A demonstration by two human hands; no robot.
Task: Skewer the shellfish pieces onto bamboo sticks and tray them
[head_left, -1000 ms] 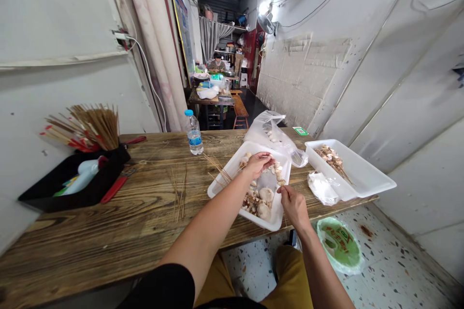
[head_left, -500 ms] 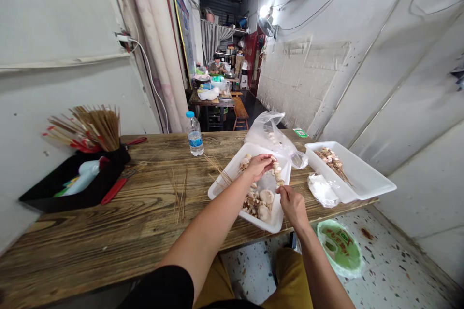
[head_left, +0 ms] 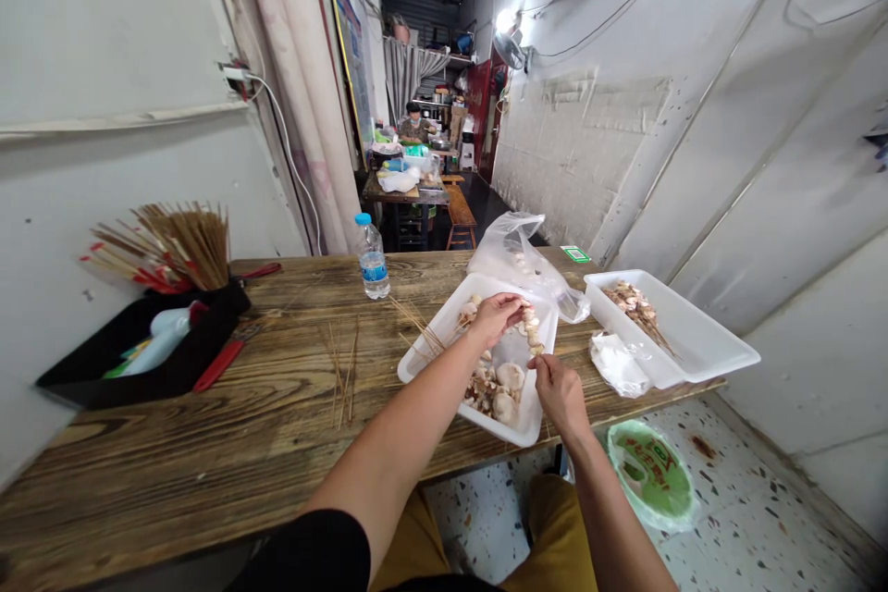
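Note:
Over a white tray [head_left: 414, 368], my two hands hold a mushroom skewer [head_left: 532, 331] between them. My left hand [head_left: 498, 318] is closed at its far end, the fingertips pinching a pale mushroom piece. My right hand [head_left: 559, 394] grips the near end of the stick, just below the lowest piece. Several pale pieces are threaded closely along it. Loose mushrooms [head_left: 509, 377] lie in the tray beneath my hands, partly hidden by my left forearm. Bare bamboo sticks [head_left: 421, 324] rest across the tray's left rim.
More sticks [head_left: 341, 375] lie on the wooden table [head_left: 277, 444]. A water bottle [head_left: 373, 261] and a plastic bag [head_left: 517, 254] stand behind. To the right are a second tray [head_left: 700, 333] with finished skewers [head_left: 636, 310], a white packet [head_left: 619, 364] and a lined bin [head_left: 652, 476] below. A person sits far back.
My left fingertips have shifted very slightly at the skewer's far end. The right hand and the trays look the same. The person at the back has raised their head.

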